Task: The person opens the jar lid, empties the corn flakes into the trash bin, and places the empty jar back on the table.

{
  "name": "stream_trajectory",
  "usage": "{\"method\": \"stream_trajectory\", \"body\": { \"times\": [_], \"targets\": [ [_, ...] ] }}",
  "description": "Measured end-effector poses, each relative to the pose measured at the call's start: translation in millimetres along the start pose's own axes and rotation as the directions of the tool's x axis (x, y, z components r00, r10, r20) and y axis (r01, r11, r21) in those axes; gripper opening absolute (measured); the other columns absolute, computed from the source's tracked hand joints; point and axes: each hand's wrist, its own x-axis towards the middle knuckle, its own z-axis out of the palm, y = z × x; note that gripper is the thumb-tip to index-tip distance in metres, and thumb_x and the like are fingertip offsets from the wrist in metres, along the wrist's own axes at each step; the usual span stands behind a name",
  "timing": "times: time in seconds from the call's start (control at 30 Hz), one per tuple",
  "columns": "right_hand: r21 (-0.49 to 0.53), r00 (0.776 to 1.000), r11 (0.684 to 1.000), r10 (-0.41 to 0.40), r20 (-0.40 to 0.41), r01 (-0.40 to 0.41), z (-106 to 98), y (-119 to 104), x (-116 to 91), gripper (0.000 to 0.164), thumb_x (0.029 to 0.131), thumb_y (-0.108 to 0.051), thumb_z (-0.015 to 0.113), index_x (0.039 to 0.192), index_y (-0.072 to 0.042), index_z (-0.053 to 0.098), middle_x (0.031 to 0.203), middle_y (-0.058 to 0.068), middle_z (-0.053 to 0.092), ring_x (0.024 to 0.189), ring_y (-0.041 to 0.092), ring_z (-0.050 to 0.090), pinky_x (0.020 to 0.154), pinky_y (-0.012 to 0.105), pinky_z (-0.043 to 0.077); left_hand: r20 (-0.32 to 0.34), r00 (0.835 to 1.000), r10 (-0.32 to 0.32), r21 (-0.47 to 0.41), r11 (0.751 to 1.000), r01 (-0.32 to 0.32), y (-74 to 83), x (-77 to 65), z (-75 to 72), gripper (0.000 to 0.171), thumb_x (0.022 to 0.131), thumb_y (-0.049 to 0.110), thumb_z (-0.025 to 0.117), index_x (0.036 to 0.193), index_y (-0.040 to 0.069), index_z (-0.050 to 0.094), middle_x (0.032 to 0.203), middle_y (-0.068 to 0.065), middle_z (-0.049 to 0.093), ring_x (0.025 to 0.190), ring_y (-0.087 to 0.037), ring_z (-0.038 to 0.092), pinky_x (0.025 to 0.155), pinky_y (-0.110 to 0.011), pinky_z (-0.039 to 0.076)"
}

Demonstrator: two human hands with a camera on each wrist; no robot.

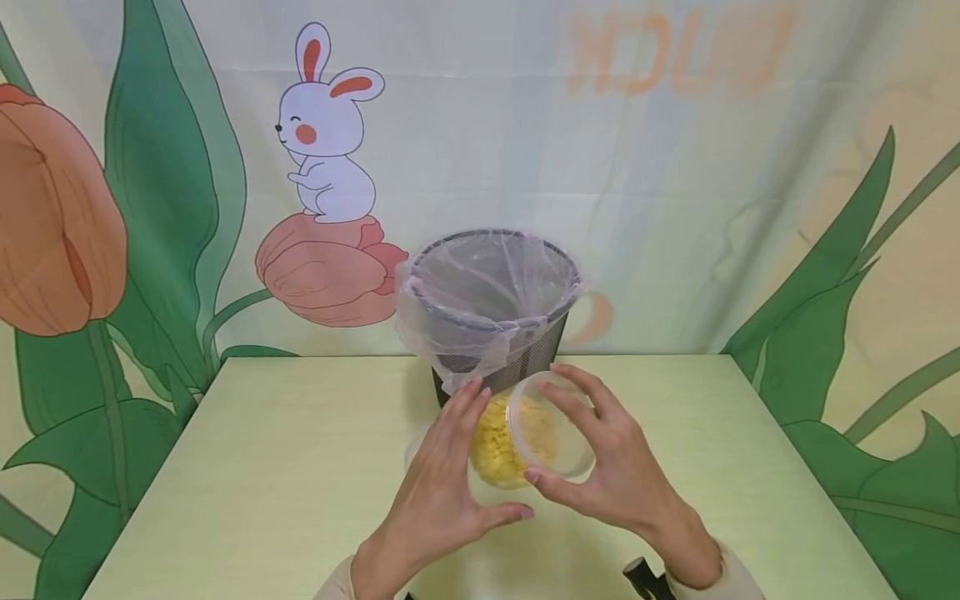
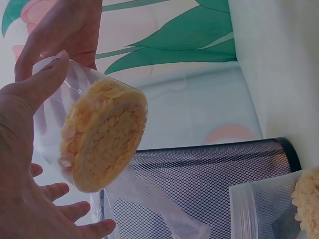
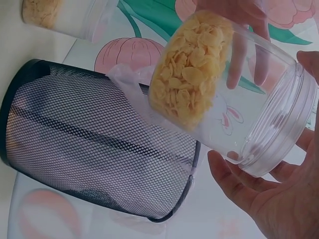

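Note:
A clear plastic jar (image 1: pixel 501 450) partly filled with yellow flakes is held tilted in the air, its lid end towards the upper right in the head view. My right hand (image 1: pixel 618 454) grips the jar's translucent lid (image 3: pixel 281 122) between thumb and fingers. My left hand (image 1: pixel 431 483) is at the jar's other side with its fingers straight and spread. In the left wrist view the left thumb lies against or very near the jar wall; contact is unclear. The flakes (image 3: pixel 189 69) lie towards the jar's base.
A black mesh bin (image 1: pixel 540 346) with a translucent bag (image 1: pixel 480 333) over its rim stands at the table's back edge. Another jar of flakes (image 2: pixel 304 204) stands on the table (image 1: pixel 262 467), mostly behind my left hand in the head view. A printed curtain (image 1: pixel 480 150) hangs behind.

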Motion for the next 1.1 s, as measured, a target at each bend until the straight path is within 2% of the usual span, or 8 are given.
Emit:
{"method": "stream_trajectory", "body": {
  "times": [0.27,0.4,0.73,0.93,1.0,1.1],
  "targets": [
    [0.044,0.999,0.998,-0.044,-0.032,0.046,5,-9,4,0.074,0.079,-0.054,0.071,0.140,-0.015,0.053,0.144,0.009,0.049,0.125,0.028,0.055,0.090,0.048,0.053,-0.024,1.000,-0.012,0.006,1.000,0.013,-0.3,2.6,-4.6,0.135,0.050,0.056,0.092,0.155,0.008,0.023,0.162,-0.008,0.027,0.149,-0.031,0.027,0.121,-0.047,0.024],
    [0.055,0.998,0.997,-0.053,-0.038,0.055,9,-13,5,0.075,0.081,-0.058,0.068,0.140,-0.015,0.052,0.145,0.009,0.048,0.123,0.027,0.056,0.088,0.045,0.054,-0.039,0.999,-0.009,0.004,1.000,0.009,0.0,3.6,-6.7,0.134,0.050,0.055,0.092,0.155,0.007,0.024,0.161,-0.007,0.027,0.149,-0.033,0.027,0.123,-0.045,0.020],
    [0.073,0.992,0.991,-0.104,-0.074,0.110,17,-21,9,0.073,0.084,-0.060,0.063,0.137,-0.011,0.054,0.142,0.014,0.050,0.118,0.028,0.059,0.088,0.046,0.054,-0.055,0.998,0.023,0.020,1.000,-0.022,-2.8,2.3,-9.4,0.119,0.063,0.059,0.084,0.153,0.006,0.028,0.158,-0.010,0.035,0.146,-0.029,0.034,0.121,-0.040,0.027],
    [0.084,0.990,0.988,-0.121,-0.074,0.127,20,-22,10,0.072,0.085,-0.058,0.063,0.137,-0.010,0.053,0.142,0.015,0.049,0.122,0.031,0.057,0.089,0.050,0.054,-0.081,0.996,0.046,0.005,0.999,-0.046,-4.2,2.4,-9.6,0.094,0.082,0.063,0.064,0.149,0.004,0.035,0.148,-0.010,0.047,0.135,-0.026,0.046,0.106,-0.045,0.046],
    [0.090,0.990,0.988,-0.122,-0.065,0.128,20,-22,10,0.071,0.086,-0.057,0.062,0.138,-0.010,0.052,0.143,0.015,0.048,0.123,0.031,0.056,0.090,0.051,0.054,-0.086,0.995,0.046,-0.002,0.999,-0.046,-4.4,2.5,-10.0,0.091,0.084,0.063,0.061,0.147,0.002,0.037,0.146,-0.010,0.048,0.134,-0.027,0.046,0.104,-0.047,0.047],
    [0.091,0.992,0.988,-0.117,-0.048,0.121,20,-23,11,0.071,0.086,-0.057,0.061,0.140,-0.012,0.050,0.145,0.015,0.046,0.126,0.030,0.054,0.093,0.050,0.053,-0.092,0.995,0.048,-0.008,0.999,-0.049,-5.0,2.2,-10.6,0.091,0.083,0.061,0.064,0.147,0.003,0.037,0.147,-0.009,0.047,0.134,-0.027,0.046,0.104,-0.047,0.047]
  ]
}}
